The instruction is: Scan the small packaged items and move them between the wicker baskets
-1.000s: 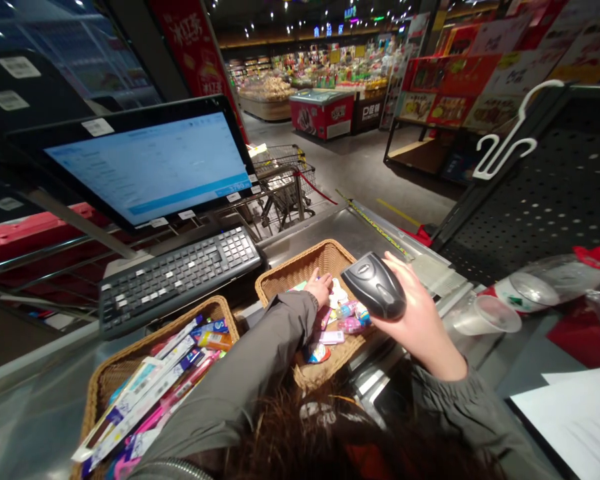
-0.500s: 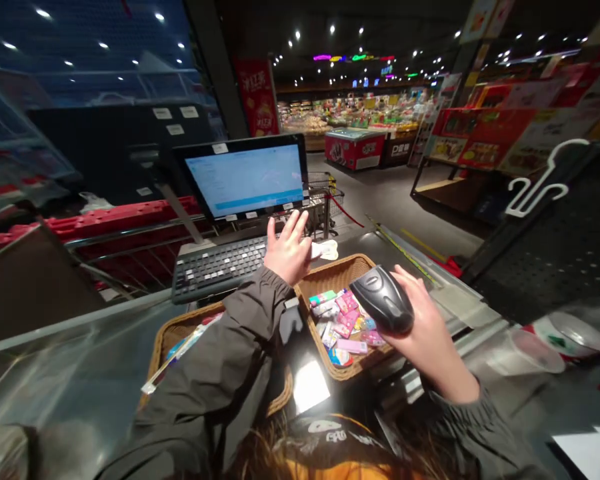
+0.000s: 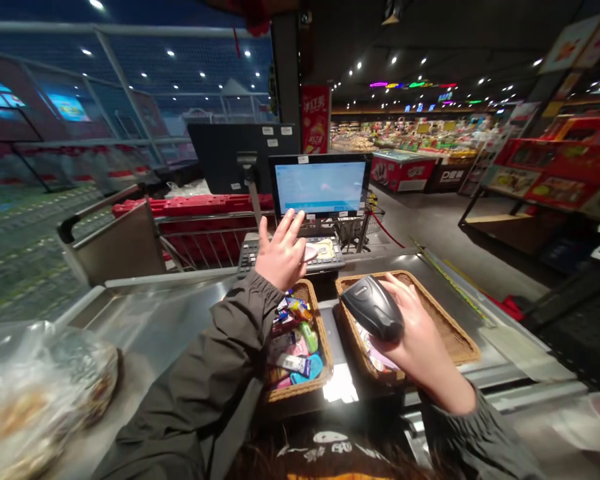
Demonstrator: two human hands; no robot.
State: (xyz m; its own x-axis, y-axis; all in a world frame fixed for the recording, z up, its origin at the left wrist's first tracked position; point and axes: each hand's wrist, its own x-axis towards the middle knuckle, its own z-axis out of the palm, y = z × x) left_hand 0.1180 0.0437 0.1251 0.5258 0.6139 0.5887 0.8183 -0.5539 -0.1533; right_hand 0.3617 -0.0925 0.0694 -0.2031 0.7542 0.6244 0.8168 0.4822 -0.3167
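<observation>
Where the right grip [image 3: 415, 333] curls, black scanner [image 3: 373, 308], glossy, smoothly rounded

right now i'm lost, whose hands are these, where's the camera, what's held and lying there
No robot here: these are a person's own bare hands, seen from a camera worn on the head, looking forward and down. The right hand grips a scanner. The left hand holds a small pale item, too blurred to name, near the keyboard. On the counter sit two baskets: the left basket holds small packets; the right basket is partly hidden by the right hand. A plastic bag lies far left.
</observation>
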